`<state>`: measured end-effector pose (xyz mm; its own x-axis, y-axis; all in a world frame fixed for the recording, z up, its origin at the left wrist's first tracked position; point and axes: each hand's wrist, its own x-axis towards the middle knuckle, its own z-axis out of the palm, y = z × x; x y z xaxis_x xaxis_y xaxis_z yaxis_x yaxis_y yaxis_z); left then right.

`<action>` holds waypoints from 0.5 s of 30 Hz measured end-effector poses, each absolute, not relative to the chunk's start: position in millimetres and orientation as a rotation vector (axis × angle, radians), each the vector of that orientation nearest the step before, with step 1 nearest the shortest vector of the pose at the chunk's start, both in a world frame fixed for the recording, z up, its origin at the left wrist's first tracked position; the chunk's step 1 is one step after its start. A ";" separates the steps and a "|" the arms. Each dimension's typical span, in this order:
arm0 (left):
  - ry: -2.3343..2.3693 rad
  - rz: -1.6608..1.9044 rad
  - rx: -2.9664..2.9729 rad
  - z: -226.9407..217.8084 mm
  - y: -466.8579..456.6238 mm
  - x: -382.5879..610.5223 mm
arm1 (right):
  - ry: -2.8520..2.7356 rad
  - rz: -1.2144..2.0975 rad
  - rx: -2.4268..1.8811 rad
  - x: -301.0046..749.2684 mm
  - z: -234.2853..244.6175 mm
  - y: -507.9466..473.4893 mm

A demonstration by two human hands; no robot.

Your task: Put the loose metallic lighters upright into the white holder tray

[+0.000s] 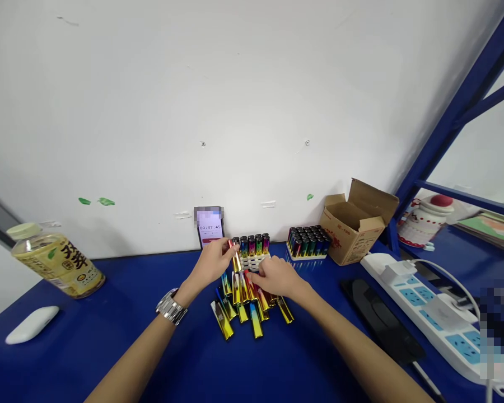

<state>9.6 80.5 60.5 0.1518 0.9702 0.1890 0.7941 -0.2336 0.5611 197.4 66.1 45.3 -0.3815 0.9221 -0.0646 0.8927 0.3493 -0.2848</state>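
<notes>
My left hand (214, 262) pinches a red-and-gold lighter (236, 261) between thumb and fingers, held at a tilt by the left end of a white slotted tray (252, 262). The tray's back row holds several upright lighters (252, 245) with black tops and shiny coloured bodies; slots in front of them show bare. My right hand (279, 275) is curled over the right part of a loose pile, its thumb and fingers closed at the red end of a lighter (248, 285). Below both hands, metallic lighters lie scattered, among them a gold one (222, 320) and a blue-yellow one (256, 321).
A second tray full of lighters (308, 242) stands beside an open cardboard box (353, 229). Against the wall leans a phone with a timer (210, 225). At right lie a black phone (380, 319) and a power strip (432, 316); at left, a bottle (59, 260) and a white case (32, 324).
</notes>
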 end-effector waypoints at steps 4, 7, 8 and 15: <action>1.897 0.289 2.178 51.2 71.7 -12.1 | -2.208 0.321 -1.745 204.7 43.9 78.3; 2.066 0.108 2.150 33.7 65.3 -23.9 | -2.022 0.296 -1.716 208.9 40.8 89.1; 2.074 0.084 2.147 28.6 62.7 -25.4 | -1.989 0.305 -1.705 209.5 38.9 92.9; 2.020 0.052 2.203 23.7 54.4 -17.9 | -2.001 0.621 -1.515 210.4 25.4 118.9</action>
<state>-17.9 54.4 23.7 0.0912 0.9929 -0.0769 0.9876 -0.0803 0.1349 210.4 118.9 25.4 -0.2145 0.9654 0.1483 0.7115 0.2585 -0.6534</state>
